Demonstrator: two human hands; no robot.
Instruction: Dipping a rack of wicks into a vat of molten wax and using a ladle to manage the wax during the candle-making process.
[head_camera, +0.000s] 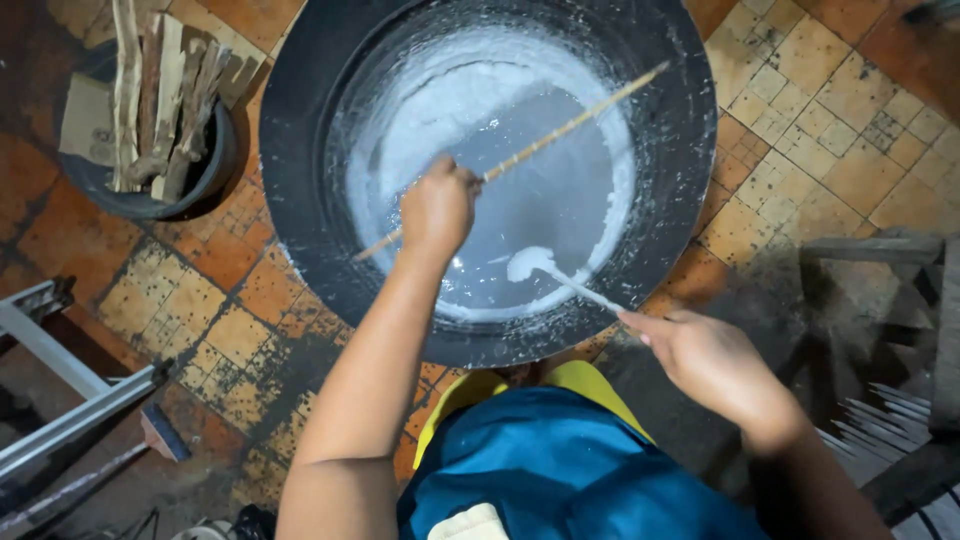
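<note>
A wide black pan (300, 150) sits low on the tiled floor (850, 130), directly in front of the person, so both arms reach down into it from above. It holds a shallow pool of thin white liquid (540, 200), with a foamy white ring dried or clinging higher up the sloping wall.

The left hand (437, 208) is closed in a fist around a long thin stick (560, 125), gripped near its lower third so the long end lies slanted across the pool toward the far rim. The right hand (700, 355) pinches the handle of a white-coated ladle (545, 265) between closed fingers; its bowl rests in the liquid near the front edge, where the pool is easiest to reach.

A dark bucket (215, 170) of split wood pieces (160, 90) stands well apart to the left. Metal bars (60, 400) lie at the lower left.
</note>
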